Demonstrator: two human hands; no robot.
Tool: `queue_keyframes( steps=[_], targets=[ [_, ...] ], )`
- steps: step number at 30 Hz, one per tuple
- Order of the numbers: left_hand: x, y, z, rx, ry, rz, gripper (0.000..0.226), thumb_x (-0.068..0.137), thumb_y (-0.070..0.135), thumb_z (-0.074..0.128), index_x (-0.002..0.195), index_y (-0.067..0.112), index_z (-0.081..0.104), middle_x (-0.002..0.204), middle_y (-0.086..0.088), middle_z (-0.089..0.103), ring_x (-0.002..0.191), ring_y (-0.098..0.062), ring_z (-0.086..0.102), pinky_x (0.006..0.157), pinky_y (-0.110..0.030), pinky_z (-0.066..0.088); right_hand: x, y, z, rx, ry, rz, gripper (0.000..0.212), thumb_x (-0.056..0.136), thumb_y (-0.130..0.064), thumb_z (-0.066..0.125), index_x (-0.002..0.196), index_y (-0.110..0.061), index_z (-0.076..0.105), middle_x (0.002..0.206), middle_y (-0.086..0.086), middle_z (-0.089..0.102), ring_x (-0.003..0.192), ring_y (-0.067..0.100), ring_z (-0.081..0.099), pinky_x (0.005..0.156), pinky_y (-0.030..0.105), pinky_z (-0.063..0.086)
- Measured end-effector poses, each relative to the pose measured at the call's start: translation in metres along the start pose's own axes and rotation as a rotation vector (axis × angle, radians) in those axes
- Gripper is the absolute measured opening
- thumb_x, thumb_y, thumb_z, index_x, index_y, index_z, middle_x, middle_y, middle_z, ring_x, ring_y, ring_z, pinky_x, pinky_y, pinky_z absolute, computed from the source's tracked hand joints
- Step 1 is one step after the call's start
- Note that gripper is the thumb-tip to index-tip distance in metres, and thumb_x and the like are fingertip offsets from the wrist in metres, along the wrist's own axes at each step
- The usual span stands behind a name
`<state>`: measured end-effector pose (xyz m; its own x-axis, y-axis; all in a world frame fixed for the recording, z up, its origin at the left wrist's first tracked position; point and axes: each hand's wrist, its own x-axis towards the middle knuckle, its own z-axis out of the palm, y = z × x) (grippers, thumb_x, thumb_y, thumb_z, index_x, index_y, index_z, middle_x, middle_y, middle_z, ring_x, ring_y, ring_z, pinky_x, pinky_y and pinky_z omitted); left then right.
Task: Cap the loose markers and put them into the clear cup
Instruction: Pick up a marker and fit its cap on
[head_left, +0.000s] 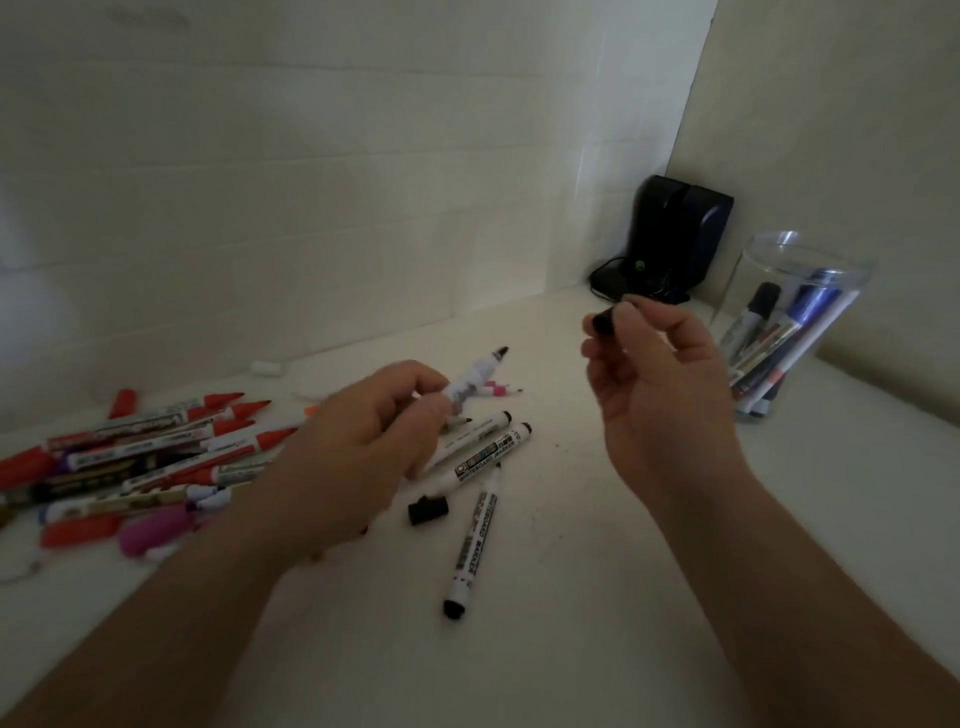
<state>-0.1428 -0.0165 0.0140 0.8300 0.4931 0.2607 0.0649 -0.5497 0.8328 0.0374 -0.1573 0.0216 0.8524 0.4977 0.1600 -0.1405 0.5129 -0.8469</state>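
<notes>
The left hand holds a marker w/ no cap, black tip up and pointing right. The right hand pinches a small black cap in its fingertips, up in the air, apart from the tip. The clear cup stands at the right w/ a few markers inside (blue & black caps). Three black markers and one loose black cap lie on the white table. A pile of red markers lies at the left.
</notes>
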Motion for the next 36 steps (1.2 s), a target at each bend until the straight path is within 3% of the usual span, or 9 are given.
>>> queue_keyframes(
  steps=[3,6,8,15,18,21,24,31,36],
  targets=[
    [0.003,0.005,-0.029,-0.123,0.175,0.001,0.019,0.107,0.02,0.046,0.094,0.02,0.06,0.058,0.003,0.052,0.046,-0.014,0.038,0.042,-0.025,0.034,-0.008,0.01,-0.001,-0.446,-0.139,-0.154,0.013,0.097,-0.01,0.067,0.103,-0.021,0.071,0.09,0.001,0.077,0.078,0.02,0.07,0.076,0.03,0.058],
    [0.001,0.006,-0.05,-0.138,0.29,0.016,0.018,0.106,0.021,0.048,0.091,0.023,0.058,0.061,0.002,0.054,0.049,-0.014,0.041,0.043,-0.025,0.036,-0.03,0.033,0.009,-1.093,-0.651,-0.289,0.03,0.091,-0.03,0.075,0.117,-0.043,0.068,0.089,-0.023,0.069,0.084,0.004,0.062,0.078,0.02,0.051],
    [-0.005,-0.001,-0.054,-0.079,0.306,0.005,0.018,0.104,0.027,0.051,0.089,0.032,0.059,0.063,0.002,0.056,0.051,-0.012,0.044,0.047,-0.025,0.038,-0.043,0.042,0.021,-1.375,-0.92,-0.331,0.032,0.091,-0.047,0.071,0.122,-0.047,0.064,0.093,-0.028,0.063,0.093,-0.001,0.052,0.083,0.022,0.048],
    [-0.026,-0.034,-0.034,0.103,0.389,-0.035,0.005,0.1,0.031,0.058,0.095,0.032,0.058,0.068,0.0,0.052,0.051,-0.003,0.046,0.044,-0.017,0.039,-0.056,0.059,0.035,-1.492,-1.217,-0.614,0.022,0.098,-0.05,0.058,0.111,-0.04,0.073,0.103,-0.019,0.07,0.094,0.011,0.051,0.082,0.037,0.049],
    [-0.025,-0.039,-0.029,0.083,0.413,-0.022,0.005,0.099,0.032,0.059,0.096,0.034,0.058,0.064,0.01,0.05,0.051,-0.003,0.047,0.045,-0.016,0.041,-0.056,0.058,0.033,-1.498,-1.195,-0.608,0.03,0.095,-0.055,0.056,0.114,-0.04,0.073,0.105,-0.016,0.07,0.095,0.012,0.052,0.085,0.034,0.048],
    [-0.025,-0.039,-0.027,0.087,0.403,-0.003,0.001,0.1,0.032,0.058,0.1,0.031,0.058,0.064,0.015,0.051,0.052,-0.003,0.048,0.045,-0.016,0.041,-0.039,0.038,0.02,-1.347,-0.874,-0.506,0.032,0.092,-0.048,0.059,0.119,-0.037,0.073,0.099,-0.022,0.066,0.093,0.004,0.054,0.085,0.025,0.044],
    [-0.026,-0.041,-0.027,0.12,0.364,-0.003,0.001,0.1,0.033,0.058,0.101,0.034,0.057,0.068,0.016,0.054,0.053,-0.003,0.05,0.046,-0.015,0.042,-0.018,0.024,-0.003,-1.275,-0.572,-0.441,0.017,0.091,-0.038,0.067,0.105,-0.044,0.075,0.084,-0.026,0.065,0.085,0.002,0.059,0.076,0.013,0.042],
    [-0.027,-0.045,-0.035,0.212,0.333,0.0,0.007,0.096,0.034,0.065,0.099,0.038,0.06,0.076,0.021,0.063,0.053,-0.002,0.056,0.045,-0.015,0.043,-0.027,0.037,0.003,-1.307,-0.756,-0.251,0.007,0.083,-0.042,0.075,0.09,-0.042,0.077,0.078,-0.017,0.063,0.087,0.004,0.058,0.069,0.011,0.039],
    [-0.027,-0.049,-0.033,0.149,0.344,-0.017,0.005,0.097,0.033,0.064,0.098,0.037,0.06,0.073,0.017,0.062,0.052,-0.002,0.054,0.045,-0.014,0.041,-0.041,0.033,0.014,-1.24,-0.779,-0.207,0.009,0.09,-0.036,0.073,0.094,-0.043,0.076,0.084,-0.016,0.066,0.086,0.005,0.061,0.071,0.013,0.044]
  ],
)
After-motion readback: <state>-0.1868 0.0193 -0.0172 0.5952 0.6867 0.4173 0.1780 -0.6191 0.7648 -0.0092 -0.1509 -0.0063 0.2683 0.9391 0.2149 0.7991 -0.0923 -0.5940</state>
